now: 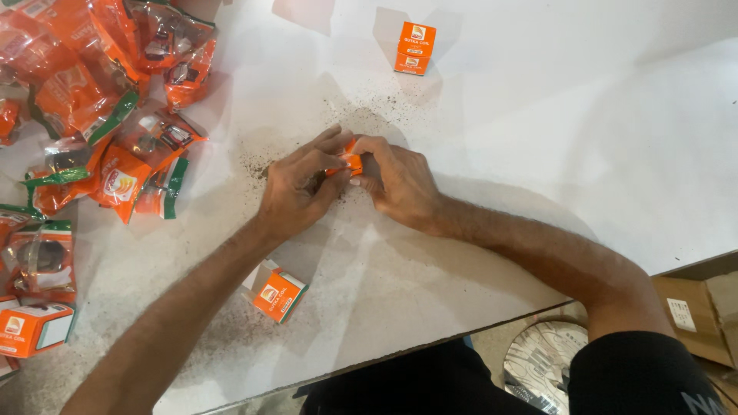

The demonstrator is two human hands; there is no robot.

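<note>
Both hands' fingers (327, 157) around orange box (350, 162)

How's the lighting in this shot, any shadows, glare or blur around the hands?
Head view: even, bright light on the white table, no harsh glare; soft shadows fall beyond the two stacked boxes and under the forearms; the left hand and right hand are fairly sharp around the small orange box; the wrapped packets at the left edge look slightly stretched.

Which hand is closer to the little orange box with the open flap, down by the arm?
Left. The left hand is just above the open orange box, up along the same arm. The right hand is farther off, up and to the right.
</note>
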